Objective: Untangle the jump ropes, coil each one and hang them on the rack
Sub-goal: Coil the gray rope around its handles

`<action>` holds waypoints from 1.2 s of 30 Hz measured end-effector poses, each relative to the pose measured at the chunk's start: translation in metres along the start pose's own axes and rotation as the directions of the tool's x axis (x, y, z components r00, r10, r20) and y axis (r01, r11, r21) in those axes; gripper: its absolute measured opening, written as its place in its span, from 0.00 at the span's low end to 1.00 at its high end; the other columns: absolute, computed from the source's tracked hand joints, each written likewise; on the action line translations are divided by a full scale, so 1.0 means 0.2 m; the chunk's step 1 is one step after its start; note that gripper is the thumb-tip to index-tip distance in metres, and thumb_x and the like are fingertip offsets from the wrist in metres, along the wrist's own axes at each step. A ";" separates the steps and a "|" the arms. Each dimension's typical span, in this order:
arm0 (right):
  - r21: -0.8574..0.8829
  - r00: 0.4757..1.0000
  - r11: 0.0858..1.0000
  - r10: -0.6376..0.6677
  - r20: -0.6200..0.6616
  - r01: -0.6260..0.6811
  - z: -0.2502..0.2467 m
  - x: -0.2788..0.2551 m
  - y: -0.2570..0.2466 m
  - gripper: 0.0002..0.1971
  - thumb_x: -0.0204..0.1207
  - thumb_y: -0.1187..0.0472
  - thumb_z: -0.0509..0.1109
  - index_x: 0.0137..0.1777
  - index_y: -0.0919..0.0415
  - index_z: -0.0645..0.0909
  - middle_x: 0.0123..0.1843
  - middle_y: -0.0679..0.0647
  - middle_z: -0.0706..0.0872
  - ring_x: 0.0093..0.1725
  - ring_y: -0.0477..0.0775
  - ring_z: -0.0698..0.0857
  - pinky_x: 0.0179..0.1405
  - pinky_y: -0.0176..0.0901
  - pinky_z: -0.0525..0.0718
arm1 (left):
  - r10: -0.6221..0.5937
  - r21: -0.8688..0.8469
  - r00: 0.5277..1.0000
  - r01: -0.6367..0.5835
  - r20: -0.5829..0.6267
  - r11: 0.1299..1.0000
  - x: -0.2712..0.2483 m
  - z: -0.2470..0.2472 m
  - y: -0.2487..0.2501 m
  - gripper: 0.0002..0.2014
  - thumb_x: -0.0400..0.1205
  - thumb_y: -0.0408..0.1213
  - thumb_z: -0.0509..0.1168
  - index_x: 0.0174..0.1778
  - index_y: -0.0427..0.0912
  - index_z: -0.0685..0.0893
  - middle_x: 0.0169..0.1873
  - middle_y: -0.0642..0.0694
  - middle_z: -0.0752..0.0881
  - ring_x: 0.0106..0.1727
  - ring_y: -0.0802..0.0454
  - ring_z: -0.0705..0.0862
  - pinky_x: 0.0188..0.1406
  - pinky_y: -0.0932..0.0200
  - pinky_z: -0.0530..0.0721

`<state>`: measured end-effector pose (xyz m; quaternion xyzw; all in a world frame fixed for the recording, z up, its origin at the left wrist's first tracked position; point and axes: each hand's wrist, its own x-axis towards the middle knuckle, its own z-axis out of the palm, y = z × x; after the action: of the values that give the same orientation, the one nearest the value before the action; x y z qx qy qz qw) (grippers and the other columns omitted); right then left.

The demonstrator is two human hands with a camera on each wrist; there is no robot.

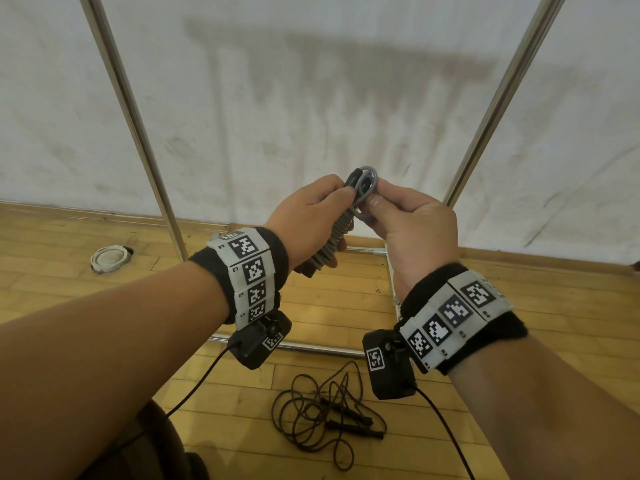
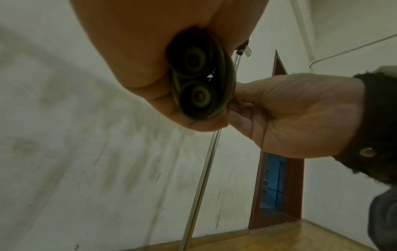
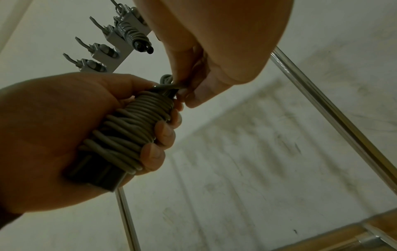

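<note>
Currently, one grey cord jump rope bundle (image 3: 133,35) is seen hung on the metal hook rack (image 3: 103,49). A second grey rope wound round its dark handles (image 3: 131,129) is gripped in the left hand (image 1: 308,220), its end loop (image 1: 365,183) pinched by the right hand (image 1: 412,226). The black tangled jump rope (image 1: 325,414) on the near wooden floor (image 1: 346,306) is judged untouched.

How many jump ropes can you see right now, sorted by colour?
Grey ropes: 2, one coiled bundle gripped by the left hand with the right hand pinching its end loop, one bundle hung on the rack hooks.
Black ropes: 1, loose on the floor.
Total: 3.
</note>
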<state>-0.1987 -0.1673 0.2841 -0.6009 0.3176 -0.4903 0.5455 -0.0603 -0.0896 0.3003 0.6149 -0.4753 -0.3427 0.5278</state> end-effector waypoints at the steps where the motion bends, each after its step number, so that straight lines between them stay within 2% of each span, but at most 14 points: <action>1: -0.006 1.000 1.000 0.004 0.001 -0.004 0.00 0.00 0.00 0.12 0.78 0.61 0.78 0.59 0.49 0.93 0.52 0.46 0.95 0.53 0.50 0.94 0.60 0.53 0.91 | -0.004 0.001 1.000 0.004 0.004 1.000 0.00 0.00 0.00 0.11 0.92 0.48 0.61 0.52 0.46 0.83 0.44 0.39 0.89 0.34 0.42 0.90 0.33 0.43 0.92; 3: -0.012 1.000 1.000 0.011 0.005 -0.011 0.00 -0.01 0.00 0.12 0.79 0.62 0.77 0.60 0.50 0.93 0.53 0.45 0.95 0.54 0.48 0.94 0.61 0.53 0.90 | -0.011 0.010 1.000 0.011 0.004 1.000 0.00 0.01 0.00 0.12 0.92 0.49 0.61 0.52 0.46 0.82 0.44 0.40 0.88 0.34 0.43 0.90 0.33 0.41 0.93; 8: -0.007 1.000 1.000 0.020 0.019 -0.020 0.01 -0.02 -0.01 0.13 0.80 0.63 0.76 0.62 0.53 0.92 0.54 0.46 0.95 0.57 0.48 0.93 0.66 0.54 0.88 | -0.003 0.024 0.999 0.004 -0.048 1.000 -0.01 0.02 0.00 0.15 0.93 0.49 0.56 0.50 0.44 0.82 0.42 0.39 0.88 0.31 0.44 0.88 0.29 0.47 0.90; 12: -0.030 1.000 1.000 0.001 -0.001 -0.001 0.01 -0.03 -0.02 0.11 0.80 0.64 0.77 0.58 0.49 0.93 0.52 0.44 0.95 0.54 0.46 0.94 0.64 0.53 0.89 | -0.018 0.014 0.998 0.019 -0.067 1.000 -0.01 0.03 0.00 0.18 0.93 0.50 0.55 0.51 0.41 0.83 0.41 0.39 0.88 0.32 0.42 0.88 0.31 0.39 0.92; 17: -0.051 0.999 0.999 0.009 -0.049 -0.012 0.01 -0.04 -0.02 0.11 0.79 0.62 0.78 0.56 0.44 0.93 0.51 0.39 0.95 0.55 0.40 0.92 0.64 0.51 0.89 | -0.017 0.038 0.999 0.019 -0.049 0.999 -0.01 0.03 -0.01 0.16 0.93 0.51 0.58 0.52 0.44 0.83 0.42 0.38 0.88 0.32 0.43 0.89 0.32 0.41 0.94; 20: -0.034 1.000 0.999 0.020 -0.018 -0.021 0.02 -0.04 -0.03 0.11 0.81 0.63 0.76 0.57 0.46 0.93 0.50 0.41 0.95 0.51 0.43 0.93 0.56 0.45 0.91 | 0.001 0.075 0.998 0.003 -0.056 0.997 0.00 0.03 -0.01 0.15 0.93 0.51 0.59 0.51 0.44 0.83 0.43 0.36 0.89 0.31 0.44 0.89 0.28 0.46 0.92; 23: -0.035 0.999 0.999 0.032 -0.017 -0.033 0.02 -0.03 -0.03 0.13 0.82 0.64 0.74 0.63 0.51 0.91 0.50 0.45 0.95 0.49 0.48 0.94 0.56 0.50 0.92 | 0.019 0.123 0.997 -0.010 -0.070 0.992 0.01 0.02 -0.02 0.15 0.92 0.51 0.60 0.48 0.46 0.82 0.37 0.41 0.89 0.26 0.49 0.89 0.21 0.57 0.85; 25: -0.042 0.998 0.998 0.054 -0.028 -0.055 0.02 -0.02 -0.03 0.18 0.84 0.65 0.71 0.71 0.50 0.86 0.48 0.48 0.96 0.47 0.51 0.95 0.56 0.53 0.93 | 0.017 0.160 0.997 -0.005 -0.070 0.987 0.02 0.01 -0.03 0.15 0.92 0.52 0.59 0.48 0.46 0.83 0.36 0.43 0.88 0.25 0.50 0.89 0.20 0.59 0.84; 27: -0.076 0.998 0.995 0.059 0.013 -0.058 0.00 -0.01 -0.05 0.21 0.86 0.64 0.67 0.76 0.45 0.80 0.46 0.49 0.95 0.46 0.53 0.95 0.54 0.53 0.93 | 0.010 0.206 0.998 0.002 -0.057 0.979 0.02 0.00 -0.04 0.15 0.93 0.51 0.59 0.49 0.46 0.83 0.37 0.43 0.88 0.26 0.51 0.89 0.21 0.58 0.85; 30: -0.242 0.986 0.970 0.039 0.165 0.002 -0.03 0.00 -0.09 0.17 0.86 0.58 0.69 0.71 0.39 0.83 0.45 0.49 0.95 0.46 0.52 0.95 0.52 0.52 0.93 | -0.009 0.291 1.000 0.014 -0.018 0.957 0.02 -0.02 -0.05 0.15 0.92 0.51 0.60 0.48 0.46 0.83 0.36 0.42 0.89 0.27 0.49 0.90 0.22 0.54 0.88; 33: -0.407 0.951 0.912 0.075 0.300 0.056 -0.09 0.01 -0.14 0.10 0.84 0.59 0.73 0.61 0.46 0.89 0.44 0.48 0.95 0.42 0.49 0.94 0.45 0.48 0.95 | -0.059 0.400 0.997 0.031 0.059 0.916 0.02 -0.05 -0.03 0.16 0.91 0.55 0.61 0.44 0.50 0.84 0.27 0.48 0.90 0.22 0.50 0.89 0.17 0.60 0.83; 35: -0.498 0.912 0.862 0.127 0.390 0.093 -0.13 0.02 -0.17 0.07 0.83 0.61 0.74 0.57 0.51 0.91 0.43 0.51 0.94 0.40 0.49 0.94 0.41 0.44 0.94 | -0.101 0.477 0.983 0.015 0.154 0.879 0.01 -0.07 -0.03 0.16 0.91 0.55 0.61 0.43 0.51 0.85 0.26 0.54 0.90 0.20 0.53 0.88 0.15 0.62 0.81; 36: -0.539 0.882 0.833 0.159 0.443 0.121 -0.15 0.02 -0.18 0.06 0.83 0.61 0.75 0.56 0.52 0.91 0.43 0.52 0.94 0.39 0.48 0.94 0.40 0.42 0.93 | -0.130 0.515 0.969 0.004 0.209 0.857 0.00 -0.08 -0.03 0.16 0.90 0.56 0.62 0.43 0.53 0.85 0.27 0.54 0.90 0.21 0.52 0.89 0.16 0.59 0.83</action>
<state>-0.2297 -0.1746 0.3174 -0.8297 0.3094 -0.2113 0.4139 -0.0447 -0.0856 0.2971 0.7038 -0.5865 -0.2933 0.2734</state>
